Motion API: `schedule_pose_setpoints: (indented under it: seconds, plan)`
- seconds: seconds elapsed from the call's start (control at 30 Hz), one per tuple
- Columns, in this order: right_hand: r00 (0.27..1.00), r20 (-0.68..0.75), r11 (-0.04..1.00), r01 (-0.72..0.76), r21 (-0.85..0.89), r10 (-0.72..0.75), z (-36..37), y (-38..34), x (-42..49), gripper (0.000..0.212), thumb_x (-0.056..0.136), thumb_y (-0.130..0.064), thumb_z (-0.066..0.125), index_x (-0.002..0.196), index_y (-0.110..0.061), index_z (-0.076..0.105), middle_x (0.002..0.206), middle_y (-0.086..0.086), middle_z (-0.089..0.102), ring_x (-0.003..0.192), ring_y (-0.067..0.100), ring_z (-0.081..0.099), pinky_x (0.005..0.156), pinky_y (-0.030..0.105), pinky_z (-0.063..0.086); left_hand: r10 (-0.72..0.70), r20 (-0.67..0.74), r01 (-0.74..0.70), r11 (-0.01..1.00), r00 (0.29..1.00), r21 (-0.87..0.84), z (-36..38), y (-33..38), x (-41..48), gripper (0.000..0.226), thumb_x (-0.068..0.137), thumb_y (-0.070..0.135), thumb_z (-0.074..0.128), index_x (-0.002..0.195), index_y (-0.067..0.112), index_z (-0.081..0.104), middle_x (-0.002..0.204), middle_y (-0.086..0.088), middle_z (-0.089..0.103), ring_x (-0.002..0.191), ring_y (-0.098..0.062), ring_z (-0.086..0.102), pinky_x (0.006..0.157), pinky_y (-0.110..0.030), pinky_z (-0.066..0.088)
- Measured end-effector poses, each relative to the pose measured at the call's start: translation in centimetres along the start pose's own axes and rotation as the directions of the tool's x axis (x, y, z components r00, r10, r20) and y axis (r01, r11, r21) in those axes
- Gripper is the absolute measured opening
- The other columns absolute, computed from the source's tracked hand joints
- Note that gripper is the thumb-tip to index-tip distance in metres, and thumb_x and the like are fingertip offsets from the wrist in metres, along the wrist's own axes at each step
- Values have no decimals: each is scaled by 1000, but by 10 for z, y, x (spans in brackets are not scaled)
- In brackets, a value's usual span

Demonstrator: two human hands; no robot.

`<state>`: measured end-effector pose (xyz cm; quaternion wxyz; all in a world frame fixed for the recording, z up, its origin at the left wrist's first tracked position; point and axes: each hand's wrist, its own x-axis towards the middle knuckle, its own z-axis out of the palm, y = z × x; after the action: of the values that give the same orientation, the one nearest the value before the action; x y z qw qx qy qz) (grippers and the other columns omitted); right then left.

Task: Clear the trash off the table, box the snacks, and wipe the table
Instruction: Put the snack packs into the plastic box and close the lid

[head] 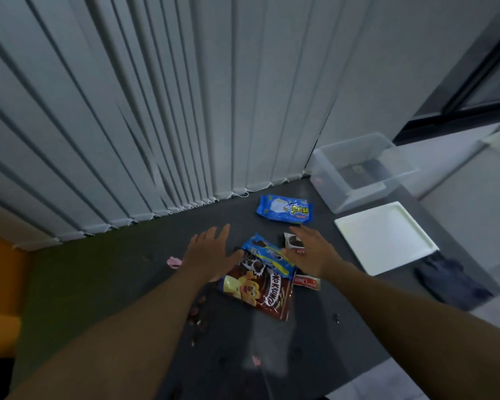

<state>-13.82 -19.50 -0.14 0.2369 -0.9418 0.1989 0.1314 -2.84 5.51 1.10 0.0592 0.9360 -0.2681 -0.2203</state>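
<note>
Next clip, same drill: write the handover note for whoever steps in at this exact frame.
Left hand: open, fingers spread, beside the snack pile.
Right hand: open, over the small brown wrapper.
Between them, the blue cookie pack lies on the brown cereal bag. The red bar is beside it, and the second blue pack is farther back.
The clear box stands open at far right, with the white lid in front and the dark cloth at the table's right edge.
Done: no pack plainly boxed.
Left: box the snacks, bin the pink scrap and crumbs, wipe the table.
</note>
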Motion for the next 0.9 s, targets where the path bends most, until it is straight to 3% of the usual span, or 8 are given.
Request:
schedule_pose_setpoints:
  seconds: [0.37,0.57,0.7,0.8,0.9]
  plan:
    - [999,44,1000,18,1,-18,-16,39,17,85,86,-60,62,156,-30,23,163,2,23,150,25,20,116,55,31,7,10,-7,1000,1000,-5,9,39,23,89,94,64,47,161,25,2,166,-11,13,152,-29,15,123,-46,15]
    - [992,101,997,78,1,-78,-24,61,39,82,88,-54,65,155,-28,26,161,1,27,147,24,25,116,48,33,-16,58,17,1000,998,-11,21,67,34,88,95,48,55,160,25,1,166,-11,10,152,-31,16,123,-44,18]
    - [982,153,993,115,6,-115,-21,73,52,85,87,-51,68,156,-27,24,162,1,25,148,22,26,119,40,29,52,69,-56,996,996,65,32,82,46,91,94,24,61,160,28,-1,168,-7,7,153,-27,11,124,-42,15]
    - [972,207,994,110,28,-113,-13,82,62,87,85,-55,68,155,-27,26,161,1,29,144,19,35,116,40,35,103,147,-121,985,984,122,43,93,57,97,93,18,65,160,30,-4,168,-2,1,154,-26,5,125,-43,12]
    - [965,220,989,140,41,-145,-11,92,68,81,87,-51,67,154,-26,30,157,2,36,141,19,39,114,39,36,91,220,-124,982,971,144,55,105,65,95,93,21,66,160,29,0,169,1,1,154,-28,7,123,-46,20]
